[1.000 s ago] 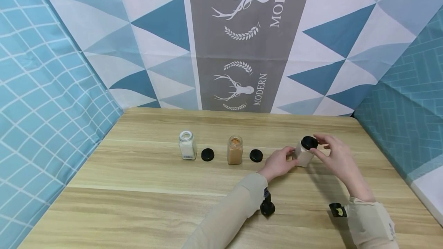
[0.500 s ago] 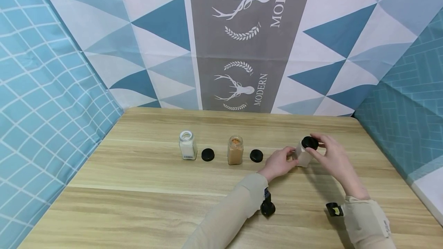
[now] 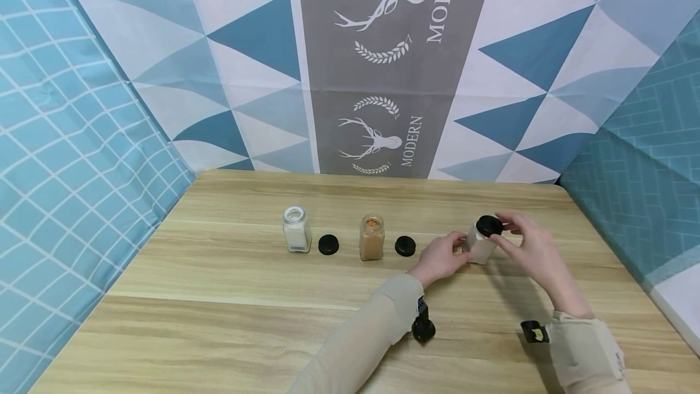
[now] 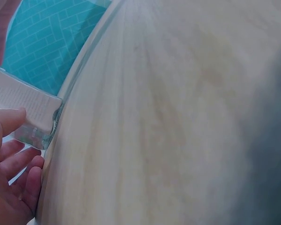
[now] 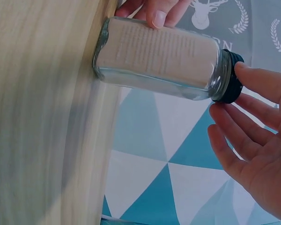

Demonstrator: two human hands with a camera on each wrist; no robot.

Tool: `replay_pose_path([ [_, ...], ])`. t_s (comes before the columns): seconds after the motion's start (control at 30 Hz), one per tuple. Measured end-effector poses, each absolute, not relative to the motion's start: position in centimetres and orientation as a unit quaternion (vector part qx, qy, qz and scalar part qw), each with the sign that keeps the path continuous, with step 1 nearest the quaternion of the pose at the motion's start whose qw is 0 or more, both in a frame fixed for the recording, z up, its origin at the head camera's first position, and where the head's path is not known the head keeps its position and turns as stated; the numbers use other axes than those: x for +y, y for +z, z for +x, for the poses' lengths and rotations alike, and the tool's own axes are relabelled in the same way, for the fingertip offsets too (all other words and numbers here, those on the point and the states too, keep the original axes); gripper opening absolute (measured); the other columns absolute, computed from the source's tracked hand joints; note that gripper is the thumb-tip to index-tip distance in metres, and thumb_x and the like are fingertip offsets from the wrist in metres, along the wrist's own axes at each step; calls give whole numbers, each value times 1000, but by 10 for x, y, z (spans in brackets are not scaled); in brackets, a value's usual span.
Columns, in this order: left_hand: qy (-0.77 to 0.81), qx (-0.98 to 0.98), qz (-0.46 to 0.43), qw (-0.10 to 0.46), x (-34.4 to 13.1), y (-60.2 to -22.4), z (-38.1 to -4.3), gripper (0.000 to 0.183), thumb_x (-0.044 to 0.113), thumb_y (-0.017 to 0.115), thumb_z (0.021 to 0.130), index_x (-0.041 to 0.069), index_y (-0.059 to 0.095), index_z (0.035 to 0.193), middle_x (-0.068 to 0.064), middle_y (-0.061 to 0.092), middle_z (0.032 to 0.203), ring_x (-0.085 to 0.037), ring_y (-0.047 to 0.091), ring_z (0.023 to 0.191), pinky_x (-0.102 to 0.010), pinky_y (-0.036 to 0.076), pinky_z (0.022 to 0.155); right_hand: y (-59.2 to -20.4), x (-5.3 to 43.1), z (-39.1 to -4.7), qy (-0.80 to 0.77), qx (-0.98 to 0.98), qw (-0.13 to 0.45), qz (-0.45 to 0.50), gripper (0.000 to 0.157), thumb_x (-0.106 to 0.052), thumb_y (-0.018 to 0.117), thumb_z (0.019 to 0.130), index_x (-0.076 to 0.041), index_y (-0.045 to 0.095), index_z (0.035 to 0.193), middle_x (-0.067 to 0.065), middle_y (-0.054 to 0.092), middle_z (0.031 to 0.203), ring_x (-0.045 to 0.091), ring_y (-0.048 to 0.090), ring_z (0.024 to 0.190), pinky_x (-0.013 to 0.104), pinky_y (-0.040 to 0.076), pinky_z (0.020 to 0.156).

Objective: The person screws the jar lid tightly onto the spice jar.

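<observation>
A square glass jar (image 5: pixel 159 56) of pale powder stands on the table at the right, its black lid (image 3: pixel 489 226) on the mouth. My left hand (image 3: pixel 442 256) grips the jar's lower body between thumb and fingers, also seen in the left wrist view. My right hand (image 3: pixel 533 251) pinches the lid's rim with thumb and fingertips. In the right wrist view the lid sits over the glass neck; whether its thread is tight I cannot tell.
To the left stand an uncovered jar of orange-brown powder (image 3: pixel 371 238) and an uncovered jar of white powder (image 3: pixel 297 231). Two black lids, one nearer the left (image 3: pixel 328 244) and one nearer the hands (image 3: pixel 405 246), lie beside them. Patterned cloth hangs behind the wooden table (image 3: pixel 219 321).
My right hand and wrist swung slightly left and then back right around the lid. The left hand kept its hold on the jar, which stayed in place.
</observation>
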State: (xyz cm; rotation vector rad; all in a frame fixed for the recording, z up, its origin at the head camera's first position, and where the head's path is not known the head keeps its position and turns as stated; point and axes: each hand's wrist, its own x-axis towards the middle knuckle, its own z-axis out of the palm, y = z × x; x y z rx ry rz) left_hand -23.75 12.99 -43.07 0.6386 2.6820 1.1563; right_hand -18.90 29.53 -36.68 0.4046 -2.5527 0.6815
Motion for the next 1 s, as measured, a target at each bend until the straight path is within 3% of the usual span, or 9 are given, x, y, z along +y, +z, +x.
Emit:
replay_pose_path([
  [0.3, 385, 895, 212, 76, 131, -431, -238, 45, 42, 57, 87, 25, 48, 128, 10, 58, 122, -5, 54, 109, -26, 45, 87, -366, 300, -188, 231, -929, 247, 148, 39, 3, 68, 76, 6, 56, 113, 23, 60, 97, 36, 60, 82, 52, 47, 70],
  [0.57, 386, 895, 206, 86, 130, -428, -237, 47, 43, 57, 86, 26, 48, 129, 11, 57, 123, -4, 53, 110, -25, 44, 90, -365, 300, -189, 228, -929, 251, 146, 38, 2, 68, 76, 4, 57, 113, 20, 61, 92, 35, 61, 80, 52, 47, 68],
  [0.77, 384, 896, 206, 85, 129, -427, -237, 47, 44, 57, 86, 26, 48, 129, 10, 57, 123, -4, 54, 110, -25, 44, 89, -369, 300, -190, 222, -931, 249, 145, 40, -1, 69, 76, 3, 57, 114, 18, 60, 98, 32, 59, 83, 50, 47, 71],
  [1.0, 384, 895, 211, 82, 130, -428, -237, 47, 43, 57, 87, 25, 48, 129, 10, 57, 124, -5, 54, 110, -24, 44, 89, -366, 293, -189, 236, -933, 228, 145, 43, -10, 69, 79, 4, 54, 118, 24, 57, 108, 38, 57, 92, 52, 46, 75],
])
